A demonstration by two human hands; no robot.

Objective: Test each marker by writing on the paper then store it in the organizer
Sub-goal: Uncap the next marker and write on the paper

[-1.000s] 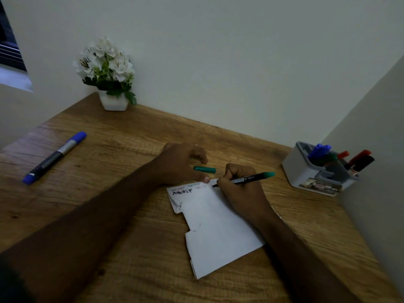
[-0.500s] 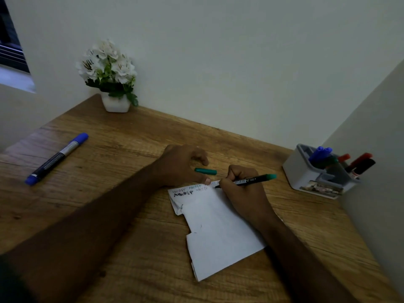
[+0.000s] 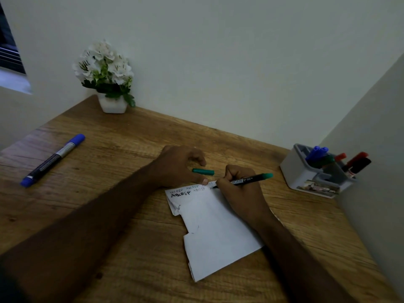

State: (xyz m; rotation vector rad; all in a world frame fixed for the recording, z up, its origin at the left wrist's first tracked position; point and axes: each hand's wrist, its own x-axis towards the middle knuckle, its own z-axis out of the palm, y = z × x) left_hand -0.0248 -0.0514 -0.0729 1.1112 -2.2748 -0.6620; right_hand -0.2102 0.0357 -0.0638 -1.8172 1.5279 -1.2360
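A torn white paper (image 3: 215, 232) lies on the wooden desk, with rows of letters along its top edge. My right hand (image 3: 240, 191) grips a green marker (image 3: 251, 178), its tip on the paper's upper right part. The marker's green cap (image 3: 202, 171) lies on the desk just beyond the paper. My left hand (image 3: 178, 166) rests beside the cap, its thumb pressing the paper's top edge. A blue marker (image 3: 52, 159) lies capped at the far left. At the right, against the wall, a grey organizer (image 3: 314, 173) holds blue, green, red and black markers.
A white pot of white flowers (image 3: 107, 77) stands at the back left corner of the desk (image 3: 109, 215). Walls close the desk in at the back and right. A window edge shows at the far left.
My right hand has shifted slightly along the paper's top as it writes; a few more marks show by the tip. My left hand and the cap stay in place.
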